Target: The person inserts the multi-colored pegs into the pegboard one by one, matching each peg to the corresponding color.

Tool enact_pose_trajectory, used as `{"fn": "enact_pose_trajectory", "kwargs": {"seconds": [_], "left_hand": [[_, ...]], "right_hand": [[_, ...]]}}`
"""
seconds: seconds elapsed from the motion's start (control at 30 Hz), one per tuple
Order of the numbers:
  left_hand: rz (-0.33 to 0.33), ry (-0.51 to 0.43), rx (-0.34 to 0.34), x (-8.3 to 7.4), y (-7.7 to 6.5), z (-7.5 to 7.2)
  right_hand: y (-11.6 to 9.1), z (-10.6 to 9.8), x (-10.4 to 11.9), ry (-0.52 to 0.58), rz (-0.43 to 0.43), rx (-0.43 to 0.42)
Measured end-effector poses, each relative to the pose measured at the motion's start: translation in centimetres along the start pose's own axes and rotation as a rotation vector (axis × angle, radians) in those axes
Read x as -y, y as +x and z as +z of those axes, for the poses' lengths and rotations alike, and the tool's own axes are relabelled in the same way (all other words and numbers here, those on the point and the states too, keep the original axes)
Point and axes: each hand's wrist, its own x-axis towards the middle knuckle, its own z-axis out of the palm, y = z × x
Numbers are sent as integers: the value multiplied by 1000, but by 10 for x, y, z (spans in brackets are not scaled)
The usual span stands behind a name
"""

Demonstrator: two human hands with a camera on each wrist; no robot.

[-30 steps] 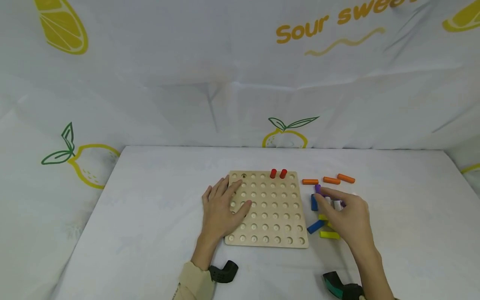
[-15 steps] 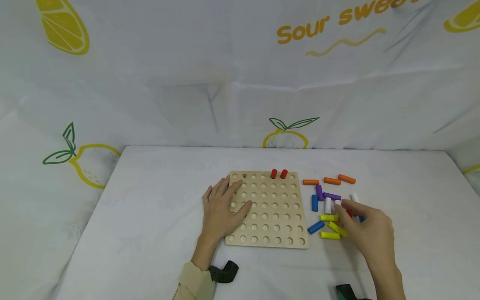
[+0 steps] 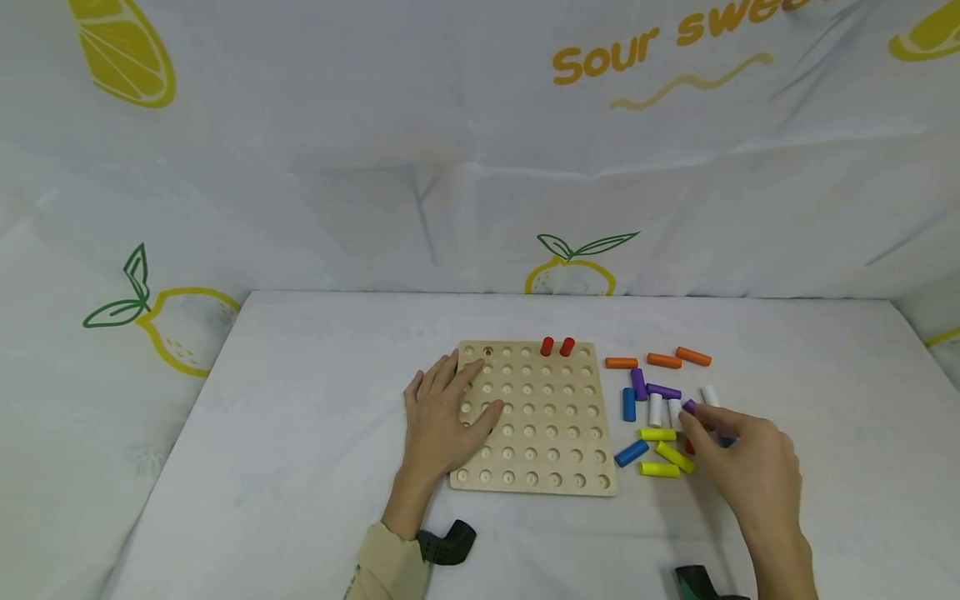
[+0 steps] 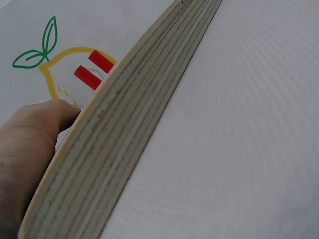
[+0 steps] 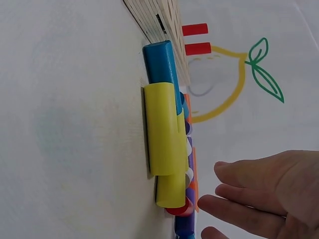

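In the head view my left hand (image 3: 442, 421) rests on the left part of a wooden peg board (image 3: 540, 454) with rows of round holes. Its fingers are spread, and the left wrist view shows the board's layered edge (image 4: 119, 114) beside it. Two red pegs (image 3: 557, 347) stand upright in the board's back row. My right hand (image 3: 746, 462) hovers at the loose pegs right of the board, thumb and fingertips nearest a purple peg (image 3: 688, 407) and partly hidden red pegs. In the right wrist view its fingers (image 5: 244, 206) look fairly straight, with nothing visible between them.
Around the right hand lie orange pegs (image 3: 664, 361), purple pegs (image 3: 664, 392), white pegs (image 3: 656, 411), blue pegs (image 3: 632, 453) and yellow pegs (image 3: 660, 470). The white table's back edge meets a lemon-printed cloth (image 3: 337, 208).
My right hand has moved right and slightly toward me, from the purple and white pegs to the pile's right side, uncovering several pegs. The left hand and board have stayed put.
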Motion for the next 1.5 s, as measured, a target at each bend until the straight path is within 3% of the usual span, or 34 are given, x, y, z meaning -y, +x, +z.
{"fn": "enact_pose_trajectory", "kwargs": {"seconds": [0.5, 0.87, 1.27, 1.5], "left_hand": [[3, -6, 2, 1, 0, 0], [9, -8, 0, 0, 0, 1], [8, -5, 3, 0, -1, 0], [-1, -9, 8, 0, 0, -1]], "right_hand": [[3, -2, -6, -75, 57, 51], [6, -3, -10, -86, 76, 167], [9, -3, -12, -99, 68, 198], [8, 0, -9, -115, 66, 172]]}}
